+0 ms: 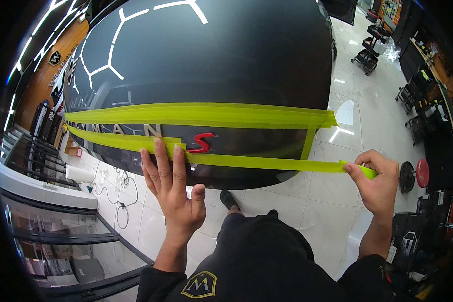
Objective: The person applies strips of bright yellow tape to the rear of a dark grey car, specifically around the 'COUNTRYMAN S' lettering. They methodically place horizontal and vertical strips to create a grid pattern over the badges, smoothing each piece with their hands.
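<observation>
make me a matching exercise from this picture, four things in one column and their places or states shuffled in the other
1. left hand
2. right hand
3. red emblem
4. car

A. between upper and lower yellow-green tape
B. pinching tape, right of the car
C. dark and glossy
D. spread, fingertips at the lower tape

Pairs: 1-D, 2-B, 3-A, 4-C

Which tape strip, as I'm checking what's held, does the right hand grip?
The lower strip, stretched between the left hand and right hand. The upper strip and short upright strip lie on the car, ungripped.
</observation>
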`<state>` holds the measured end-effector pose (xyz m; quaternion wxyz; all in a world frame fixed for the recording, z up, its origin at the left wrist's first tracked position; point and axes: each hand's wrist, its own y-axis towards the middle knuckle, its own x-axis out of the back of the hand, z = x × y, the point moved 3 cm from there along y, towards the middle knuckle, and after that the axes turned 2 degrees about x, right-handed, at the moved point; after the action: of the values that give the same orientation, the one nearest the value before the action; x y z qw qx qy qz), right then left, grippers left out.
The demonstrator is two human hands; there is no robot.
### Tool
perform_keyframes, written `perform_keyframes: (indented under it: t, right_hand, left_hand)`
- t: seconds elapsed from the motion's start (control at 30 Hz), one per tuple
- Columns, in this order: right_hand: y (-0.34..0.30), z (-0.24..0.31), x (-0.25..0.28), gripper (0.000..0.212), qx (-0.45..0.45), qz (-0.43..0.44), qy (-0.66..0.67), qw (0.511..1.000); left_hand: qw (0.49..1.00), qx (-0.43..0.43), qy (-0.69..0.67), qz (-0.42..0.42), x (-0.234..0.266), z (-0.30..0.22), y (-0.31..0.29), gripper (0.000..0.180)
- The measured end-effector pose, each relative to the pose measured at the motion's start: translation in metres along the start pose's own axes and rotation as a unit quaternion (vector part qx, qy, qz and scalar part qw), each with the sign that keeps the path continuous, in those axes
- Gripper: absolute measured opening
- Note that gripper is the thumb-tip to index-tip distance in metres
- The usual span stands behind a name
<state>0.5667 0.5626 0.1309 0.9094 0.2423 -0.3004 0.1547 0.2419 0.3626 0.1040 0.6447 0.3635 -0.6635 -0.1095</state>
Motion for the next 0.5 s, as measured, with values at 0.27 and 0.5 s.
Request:
perform_keyframes:
  t: [0.27,0.5]
  right_hand:
    - [0.008,-0.001,-0.004,0.024,0.004,0.020,0.011,1.000]
    - [0.017,-0.014,-0.014,0.026,0.015,0.024,0.014,1.000]
  left_hand:
    - [1.000,-0.003,-0.016,-0.018,0.001,0.000,0.001,0.069]
    - [1.000,-0.003,-0.016,-0.020,0.001,0.002,-0.002,0.070]
